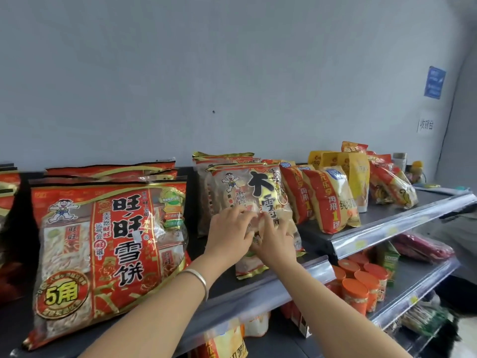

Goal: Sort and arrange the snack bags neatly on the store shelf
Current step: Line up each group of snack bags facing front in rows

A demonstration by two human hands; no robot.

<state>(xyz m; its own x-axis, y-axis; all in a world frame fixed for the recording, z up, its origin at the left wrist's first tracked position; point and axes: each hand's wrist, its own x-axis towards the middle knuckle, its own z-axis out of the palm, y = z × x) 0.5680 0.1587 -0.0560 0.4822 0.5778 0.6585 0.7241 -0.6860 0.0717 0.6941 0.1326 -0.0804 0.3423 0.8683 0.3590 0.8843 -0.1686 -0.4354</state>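
Grey wall rises bare behind a dark store shelf (382,218), and the large red bag (108,254) standing at its front is the landmark. Right of the large red bag, past a narrow gap, a stack of cracker bags (224,161) leans back toward the wall. The front cracker bag (258,187) of that stack is the one being handled. Its lower edge sits down at the clear price rail (278,280), lower than the foot of the large red bag seems to reach.

Both hands are on its lower half. The right hand (275,241) lies spread and flat against the film. The left hand (229,233), nearer the large red bag and wearing a silver bracelet (198,277), reaches across to the same spot. Its fingertips are blurred, so I cannot tell whether they pinch the wrapper or only press it.

The main risk, as I judge it, is a slide. The film looks slick and the bag's foot is at the shelf lip, so an uneven push could send it over the rail toward the orange-capped jars (356,293), below and right of the large red bag. Pressing too hard may crack the contents. A sideways shove could topple the red-and-yellow bags (327,202) farther right of the large red bag.
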